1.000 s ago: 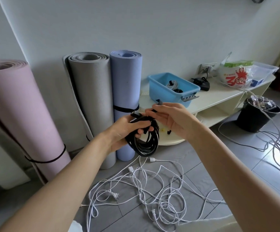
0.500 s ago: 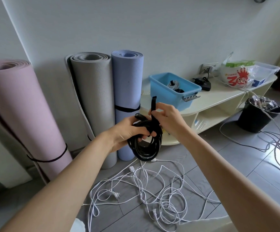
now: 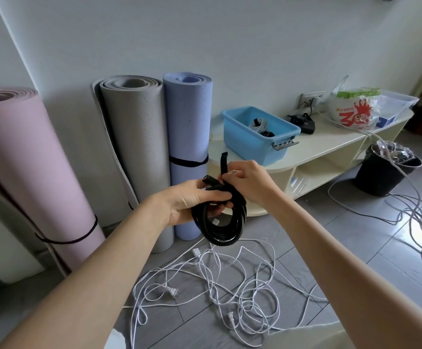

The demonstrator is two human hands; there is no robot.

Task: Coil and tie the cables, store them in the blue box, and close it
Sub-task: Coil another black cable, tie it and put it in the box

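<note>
On the far left three rolled mats [image 3: 134, 137] lean on the wall, out of my way. My left hand [image 3: 192, 200] is clenched round the top of the black coil [image 3: 220, 222], which hangs in the air above the floor. A second ago the strap [image 3: 223, 163] ran sideways from the bundle; now its free end stands upright above the coil, pinched by my right hand [image 3: 249, 182], fingers curled on it just beside the left. I judge the wrap is being drawn tight, so this cable is nearly tied. Below, the white cable [image 3: 217, 285] lies loose and tangled on the floor, not yet coiled. To the right, the blue box [image 3: 252, 137] sits open on the shelf [image 3: 330, 147], two coils already inside.
</note>
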